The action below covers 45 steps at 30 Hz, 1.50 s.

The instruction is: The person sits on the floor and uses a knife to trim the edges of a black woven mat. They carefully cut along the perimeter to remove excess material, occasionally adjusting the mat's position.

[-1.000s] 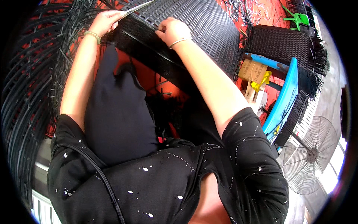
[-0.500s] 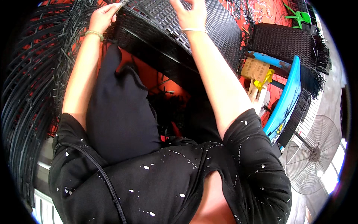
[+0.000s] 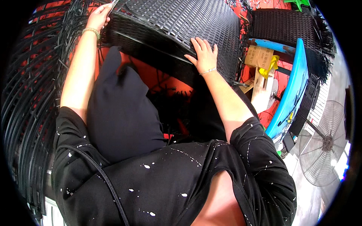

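A black woven rattan piece [image 3: 166,22], box-like with a glossy top and a dark front side, lies across my knees. At its far left corner, my left hand [image 3: 99,17] is closed, with fingers pinched round a thin greyish shiny piece [image 3: 114,3]; the frame's edge cuts that piece off, so its kind cannot be made out. My right hand [image 3: 205,56] rests on the near edge of the woven top, fingers stretched out and holding nothing.
Black rattan strands [image 3: 34,75] hang in a thick bundle at left. To the right stand a blue chair-like frame [image 3: 292,94], a cardboard box [image 3: 259,56] with a yellow wrapper [image 3: 270,67], another woven piece [image 3: 283,28] and a large fan [image 3: 327,143]. Loose strips litter the red floor [image 3: 169,75].
My right hand has come nearer to me, from above the woven top down onto its near edge. My left hand has shifted slightly left and up, still pinching the thin piece.
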{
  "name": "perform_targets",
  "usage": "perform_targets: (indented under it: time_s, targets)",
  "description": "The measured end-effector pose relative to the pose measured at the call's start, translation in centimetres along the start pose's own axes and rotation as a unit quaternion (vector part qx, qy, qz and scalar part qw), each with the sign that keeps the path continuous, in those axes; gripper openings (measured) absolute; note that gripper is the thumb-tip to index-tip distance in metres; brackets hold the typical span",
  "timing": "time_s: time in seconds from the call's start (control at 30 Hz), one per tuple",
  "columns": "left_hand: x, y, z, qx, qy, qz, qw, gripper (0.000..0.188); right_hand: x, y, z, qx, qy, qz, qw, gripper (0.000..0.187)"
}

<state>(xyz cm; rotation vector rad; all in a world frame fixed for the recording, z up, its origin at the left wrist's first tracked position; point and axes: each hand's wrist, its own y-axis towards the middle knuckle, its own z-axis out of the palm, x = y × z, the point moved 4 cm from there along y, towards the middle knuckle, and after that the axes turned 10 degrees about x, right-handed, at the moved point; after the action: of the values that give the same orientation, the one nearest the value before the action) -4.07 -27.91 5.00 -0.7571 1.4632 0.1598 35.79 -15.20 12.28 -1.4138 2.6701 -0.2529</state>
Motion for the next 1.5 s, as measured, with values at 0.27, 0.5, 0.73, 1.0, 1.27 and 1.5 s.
perform_targets:
  time_s: [0.27,0.5,0.73,1.0,1.27,1.5]
  targets:
    - [-1.7,-3.1,3.1,0.175,0.011,-0.078,0.981,0.025,-4.2,-1.3,-0.7,0.056,-0.073,-0.031,0.995,0.063]
    - [-1.9,-5.6,3.4,0.288,0.018,-0.151,0.945,0.022,-4.4,-1.3,-3.3,0.027,0.123,-0.096,0.987,0.052]
    - [-1.4,-5.3,3.1,0.254,-0.01,-0.135,0.958,0.024,2.8,4.5,-3.8,-0.047,0.265,-0.091,0.959,0.016]
    - [-2.2,-2.5,0.3,0.149,0.324,0.143,0.923,0.031,4.6,7.2,-4.0,0.104,0.161,-0.09,0.977,0.012]
    - [-12.4,-7.0,8.3,0.038,0.276,0.142,0.95,0.02,2.6,6.9,-4.0,0.075,0.244,-0.116,0.96,0.013]
    - [-6.9,-6.0,13.2,0.201,0.26,0.228,0.917,0.021,3.3,7.0,-2.9,0.126,0.283,-0.047,0.95,0.012]
